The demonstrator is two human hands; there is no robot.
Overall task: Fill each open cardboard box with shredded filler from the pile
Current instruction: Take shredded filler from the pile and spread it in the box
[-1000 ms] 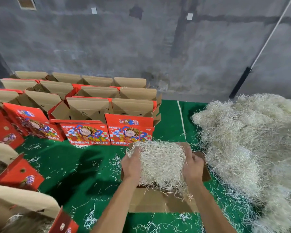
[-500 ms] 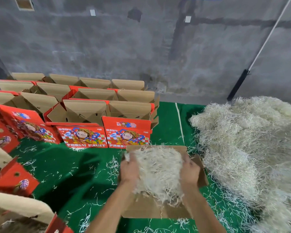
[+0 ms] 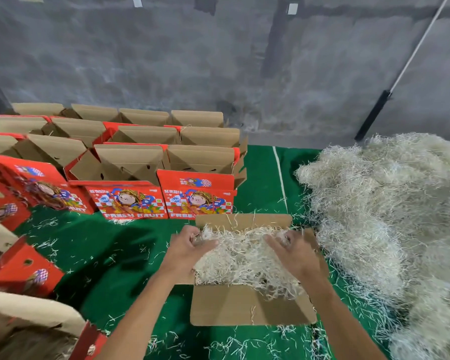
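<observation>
An open plain cardboard box (image 3: 250, 305) lies on the green mat just in front of me, with a wad of pale shredded filler (image 3: 244, 258) in it that spills a little over the near flap. My left hand (image 3: 190, 252) rests on the wad's left side, thumb stretched across it and fingertips sunk into the strands. My right hand (image 3: 295, 253) presses on the right side in the same way. The big filler pile (image 3: 390, 216) lies to the right. Several open red printed boxes (image 3: 130, 178) stand in rows at the back left.
More red boxes (image 3: 21, 268) lie at the left edge, one at the bottom left holding filler. Loose shreds are scattered over the green mat (image 3: 109, 255). A grey concrete wall closes the back, with a black-handled pole (image 3: 374, 113) leaning against it.
The wad that both hands held up above the box has come down into it. Both hands moved from the wad's sides onto its top.
</observation>
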